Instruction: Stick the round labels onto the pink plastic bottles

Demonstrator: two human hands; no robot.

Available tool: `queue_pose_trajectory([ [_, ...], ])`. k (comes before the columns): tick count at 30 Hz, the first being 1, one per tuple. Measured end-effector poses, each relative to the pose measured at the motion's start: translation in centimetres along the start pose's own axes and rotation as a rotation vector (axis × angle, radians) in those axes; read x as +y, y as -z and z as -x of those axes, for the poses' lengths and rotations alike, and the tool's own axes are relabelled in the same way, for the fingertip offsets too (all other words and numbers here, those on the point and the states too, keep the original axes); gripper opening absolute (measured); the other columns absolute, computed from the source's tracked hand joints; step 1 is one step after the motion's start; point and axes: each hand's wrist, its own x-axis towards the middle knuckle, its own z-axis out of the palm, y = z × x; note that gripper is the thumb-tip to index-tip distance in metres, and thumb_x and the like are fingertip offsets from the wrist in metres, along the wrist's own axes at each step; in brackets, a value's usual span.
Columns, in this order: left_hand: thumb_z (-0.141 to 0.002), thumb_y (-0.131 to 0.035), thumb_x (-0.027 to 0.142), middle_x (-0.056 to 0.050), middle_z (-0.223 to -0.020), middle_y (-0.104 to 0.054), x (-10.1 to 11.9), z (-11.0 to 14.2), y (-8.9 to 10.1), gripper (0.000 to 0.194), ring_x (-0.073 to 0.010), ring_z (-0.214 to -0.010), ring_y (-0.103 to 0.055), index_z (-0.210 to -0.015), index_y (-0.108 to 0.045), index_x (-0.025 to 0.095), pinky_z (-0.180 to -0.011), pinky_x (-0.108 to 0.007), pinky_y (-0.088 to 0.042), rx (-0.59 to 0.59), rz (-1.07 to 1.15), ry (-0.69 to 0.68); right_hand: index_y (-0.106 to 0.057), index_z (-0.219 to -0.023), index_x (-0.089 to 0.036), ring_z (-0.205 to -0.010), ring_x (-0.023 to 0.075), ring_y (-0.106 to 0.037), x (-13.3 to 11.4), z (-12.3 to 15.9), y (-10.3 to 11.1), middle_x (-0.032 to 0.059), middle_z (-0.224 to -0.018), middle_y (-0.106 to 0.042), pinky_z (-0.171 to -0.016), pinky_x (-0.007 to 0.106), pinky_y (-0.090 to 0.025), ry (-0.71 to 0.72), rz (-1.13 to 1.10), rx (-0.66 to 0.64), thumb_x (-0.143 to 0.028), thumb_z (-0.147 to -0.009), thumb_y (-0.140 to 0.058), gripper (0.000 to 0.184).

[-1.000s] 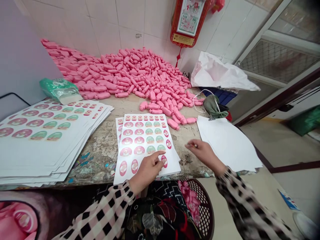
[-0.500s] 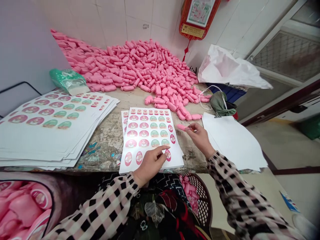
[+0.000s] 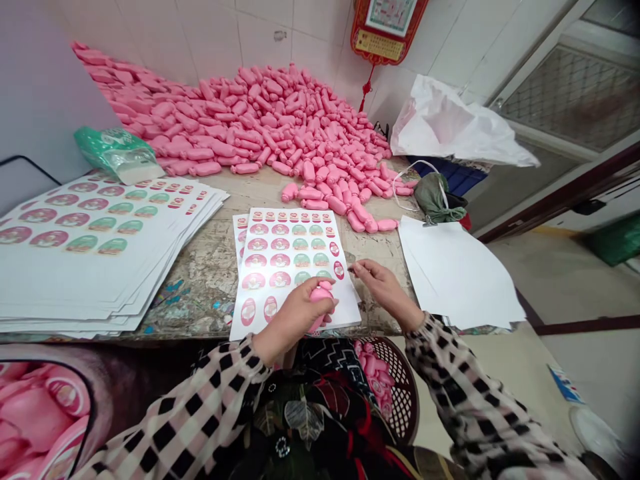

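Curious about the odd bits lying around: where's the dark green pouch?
In the head view, the dark green pouch is right of centre, at the far edge of the white sheets and just right of the pink pile.

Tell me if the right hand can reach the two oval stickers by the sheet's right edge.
Likely yes: the right hand is beside those stickers, nothing covers them, though the left hand, holding a pink piece, is close by.
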Motion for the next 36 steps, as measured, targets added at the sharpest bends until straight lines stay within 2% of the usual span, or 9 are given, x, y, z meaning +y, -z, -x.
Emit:
queue_pose_trajectory([
  [2,-0.069,-0.062,0.027,-0.003,-0.089,-0.061,0.0,-0.7,0.5,0.048,-0.0122,-0.065,-0.056,-0.115,-0.051,0.020,-0.063,-0.028,-0.046,0.104,-0.185,-0.057,-0.061,-0.089,-0.023,-0.086,0.0187,-0.056,1.5,-1.7,0.1,0.0033,-0.092,-0.064,-0.075,0.031,-0.040,0.040,0.292,0.114,-0.036,-0.087,-0.046,0.021],
  [5,-0.069,-0.060,0.023,-0.001,-0.090,-0.063,0.3,-1.6,0.8,0.032,-0.0170,-0.079,-0.058,-0.101,-0.057,0.022,-0.070,-0.029,-0.044,0.188,-0.595,-0.209,-0.060,-0.092,-0.025,-0.083,0.0186,-0.057,2.5,-3.2,0.0,0.0017,-0.091,-0.066,-0.069,0.030,-0.038,0.086,0.558,0.132,-0.031,-0.086,-0.047,0.016],
  [9,-0.073,-0.052,0.020,-0.003,-0.091,-0.064,0.8,-2.7,0.5,0.020,-0.0211,-0.082,-0.059,-0.092,-0.057,0.022,-0.066,-0.031,-0.043,0.172,-1.039,-0.290,-0.060,-0.087,-0.024,-0.085,0.0171,-0.057,2.8,-3.9,-0.2,0.0017,-0.090,-0.064,-0.068,0.028,-0.037,0.165,0.683,0.085,-0.030,-0.087,-0.047,0.014],
  [13,-0.077,-0.052,0.025,-0.009,-0.124,-0.054,1.0,-3.9,0.2,0.027,-0.0250,-0.093,-0.060,-0.103,-0.055,0.020,-0.072,-0.035,-0.045,0.127,-1.252,-0.319,-0.060,-0.087,-0.023,-0.085,0.0154,-0.056,3.2,-4.3,-0.3,0.0018,-0.090,-0.062,-0.068,0.026,-0.037,0.200,0.710,0.059,-0.032,-0.088,-0.047,0.015],
  [15,-0.079,-0.053,0.030,-0.009,-0.128,-0.051,1.1,-4.4,0.2,0.029,-0.0255,-0.095,-0.060,-0.106,-0.055,0.020,-0.074,-0.035,-0.045,0.068,-1.296,-0.310,-0.060,-0.087,-0.024,-0.085,0.0151,-0.056,3.5,-4.5,-0.2,0.0016,-0.090,-0.062,-0.068,0.026,-0.037,0.212,0.707,0.045,-0.032,-0.087,-0.048,0.015],
  [19,-0.078,-0.056,0.036,-0.008,-0.119,-0.056,1.4,-4.9,0.4,0.034,-0.0252,-0.095,-0.060,-0.108,-0.056,0.023,-0.073,-0.034,-0.045,-0.022,-1.310,-0.269,-0.062,-0.086,-0.024,-0.084,0.0148,-0.056,3.8,-4.7,0.2,0.0013,-0.089,-0.061,-0.067,0.026,-0.037,0.234,0.668,0.008,-0.032,-0.086,-0.050,0.014],
  [25,-0.075,-0.060,0.035,-0.010,-0.121,-0.056,1.2,-5.1,0.5,0.038,-0.0287,-0.094,-0.059,-0.111,-0.058,0.023,-0.074,-0.036,-0.044,-0.022,-1.223,-0.299,-0.063,-0.086,-0.024,-0.085,0.0166,-0.056,3.9,-4.9,0.5,0.0025,-0.089,-0.061,-0.071,0.028,-0.038,0.238,0.604,0.012,-0.030,-0.085,-0.050,0.014],
  [30,-0.072,-0.064,0.030,-0.011,-0.123,-0.055,1.1,-5.2,0.6,0.039,-0.0304,-0.099,-0.057,-0.111,-0.059,0.023,-0.079,-0.039,-0.042,-0.009,-1.104,-0.283,-0.065,-0.084,-0.024,-0.083,0.0167,-0.055,4.0,-5.2,0.8,0.0023,-0.087,-0.062,-0.071,0.029,-0.038,0.229,0.525,-0.044,-0.028,-0.083,-0.054,0.012],
  [36,-0.074,-0.063,0.031,-0.012,-0.128,-0.052,1.4,-5.0,0.5,0.043,-0.0330,-0.102,-0.057,-0.116,-0.057,0.022,-0.079,-0.040,-0.043,-0.023,-1.153,-0.288,-0.064,-0.080,-0.023,-0.077,0.0146,-0.056,4.7,-5.3,0.9,0.0006,-0.082,-0.062,-0.072,0.028,-0.040,0.246,0.366,-0.079,-0.029,-0.081,-0.056,0.010],
])
